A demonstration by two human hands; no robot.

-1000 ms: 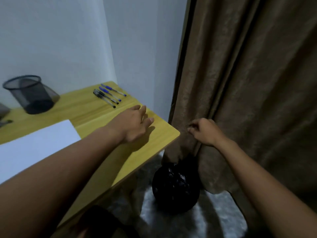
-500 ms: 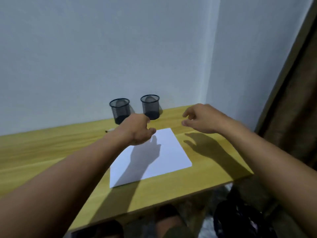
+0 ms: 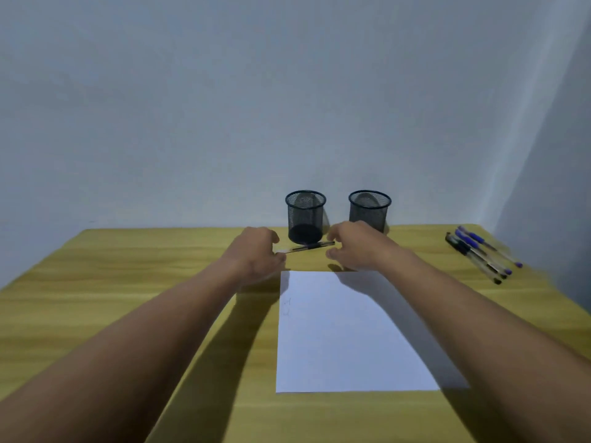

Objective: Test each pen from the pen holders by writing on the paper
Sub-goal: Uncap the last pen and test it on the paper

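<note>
Left hand [image 3: 256,251] and right hand [image 3: 358,247], fingers loosely spread and holding nothing, flank a pen [image 3: 307,247] lying on the table [image 3: 128,282] before two mesh pen holders [image 3: 305,215], just beyond the paper [image 3: 345,334], apparently for picking up and uncapping.

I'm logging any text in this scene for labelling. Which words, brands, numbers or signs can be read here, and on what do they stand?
None can be read.
White sheet of paper: faint scribbles near its left edge, too faint to read.
Black pen lying between the hands: any print is too small.
Row of blue and black pens at the right of the wooden table: blurred.
Two black mesh pen holders: no label visible.
</note>
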